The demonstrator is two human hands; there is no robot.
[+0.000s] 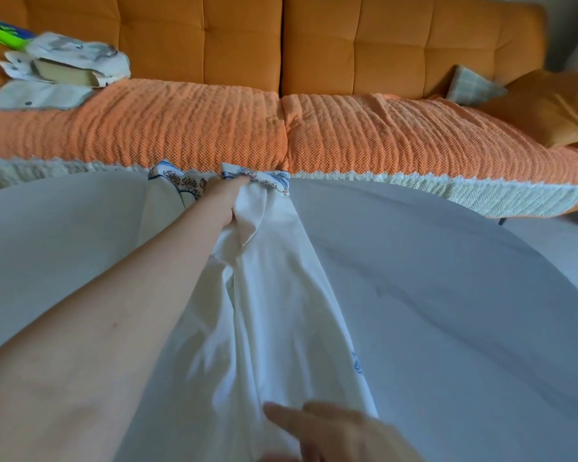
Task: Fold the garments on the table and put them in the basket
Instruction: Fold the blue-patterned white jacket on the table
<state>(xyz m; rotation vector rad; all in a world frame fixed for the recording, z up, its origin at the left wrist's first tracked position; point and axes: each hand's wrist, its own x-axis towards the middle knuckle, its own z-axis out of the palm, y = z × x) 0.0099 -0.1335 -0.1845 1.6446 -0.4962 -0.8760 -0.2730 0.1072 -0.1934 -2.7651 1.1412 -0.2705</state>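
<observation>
A long white garment (pixel 274 295) with a blue and rust patterned hem lies stretched across the white table (pixel 447 278), from the near edge to the far edge. My left hand (pixel 226 203) reaches to the far end and grips a bunch of the cloth just below the patterned hem (pixel 267 178). My right hand (pixel 334 431) sits at the bottom of the view, fingers extended and resting on the near end of the garment. No basket is in view.
An orange sofa (pixel 281 38) with an orange textured throw (pixel 381 135) stands right behind the table. On its left end lie pale folded cloths and a book (pixel 64 68). Cushions (pixel 544 105) sit at the right end. Floor shows at far right.
</observation>
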